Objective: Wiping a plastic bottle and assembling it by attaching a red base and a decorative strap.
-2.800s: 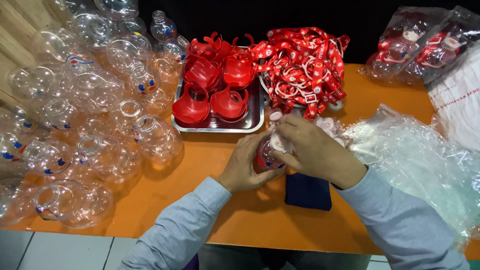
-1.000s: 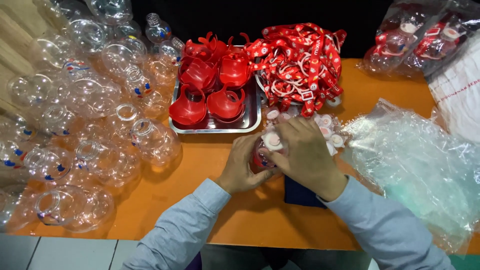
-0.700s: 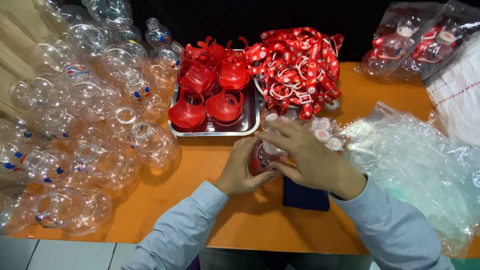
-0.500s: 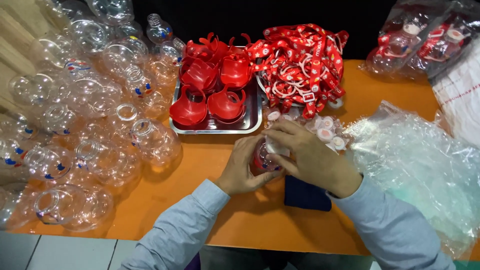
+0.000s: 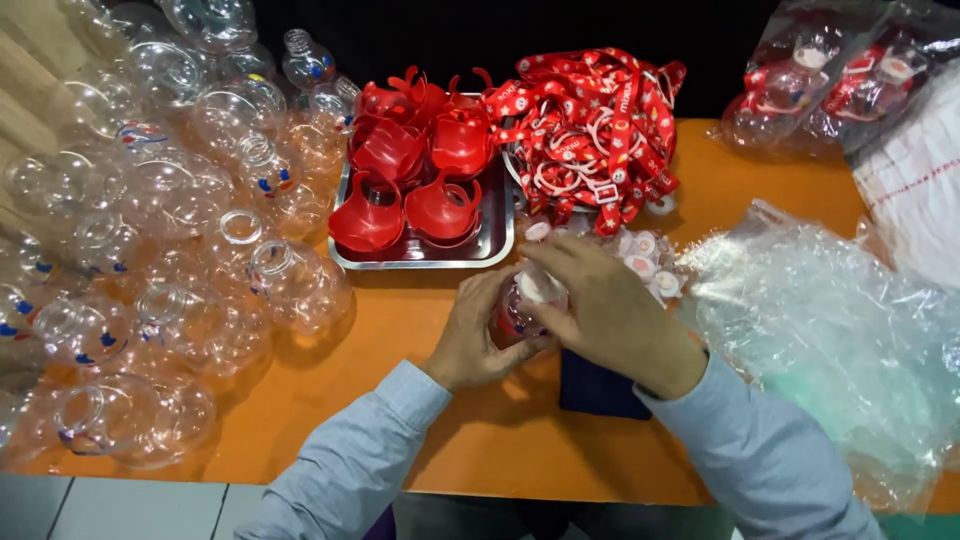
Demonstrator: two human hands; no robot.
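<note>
Over the middle of the orange table (image 5: 400,420), both my hands work on one small clear bottle (image 5: 518,308) with red inside. My left hand (image 5: 475,335) wraps the bottle's body from the left. My right hand (image 5: 605,310) covers it from the right, fingertips on the white cap (image 5: 538,287) at its top. Just beyond lie loose white caps (image 5: 645,262). A steel tray (image 5: 500,235) behind holds red plastic pieces (image 5: 415,175).
A heap of empty clear round bottles (image 5: 170,260) fills the left side. Red lanyards (image 5: 595,125) pile behind the caps. Crumpled clear plastic bags (image 5: 840,330) lie at right, bagged finished bottles (image 5: 830,80) at far right. A dark blue pad (image 5: 590,390) sits under my right wrist.
My hands stay on the bottle at the table's middle; the right hand's fingers have shifted slightly around the cap. Nothing else has moved.
</note>
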